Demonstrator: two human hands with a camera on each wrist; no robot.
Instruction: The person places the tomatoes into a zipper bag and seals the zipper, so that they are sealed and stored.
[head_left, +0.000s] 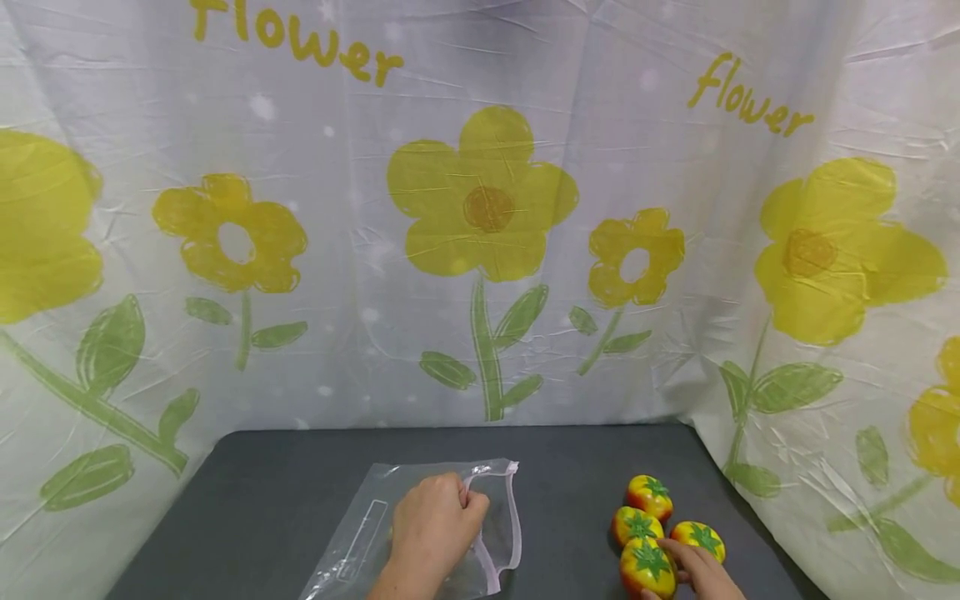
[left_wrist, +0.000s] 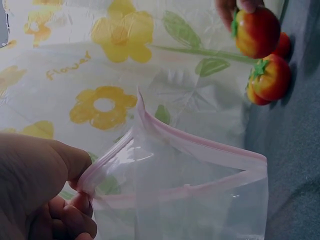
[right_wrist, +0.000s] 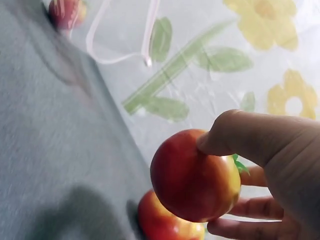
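My left hand (head_left: 435, 521) pinches the pink-edged rim of a clear zip bag (head_left: 360, 533) between thumb and fingers. In the left wrist view the bag's mouth (left_wrist: 215, 147) gapes. On the right, my right hand (head_left: 701, 567) grips a red-and-yellow tomato (head_left: 647, 567) with a green leafy top; the right wrist view shows the thumb on this tomato (right_wrist: 192, 175) and fingers around its far side. Three similar tomatoes lie close by: one at the back (head_left: 650, 497), one at left (head_left: 636, 525) and one at right (head_left: 698, 540).
A dark grey table (head_left: 570, 467) lies underneath. Behind and beside it hangs a white curtain (head_left: 337, 250) printed with yellow flowers. Another red fruit (right_wrist: 67, 12) appears at the upper left of the right wrist view, near the bag; whether it is inside cannot be told.
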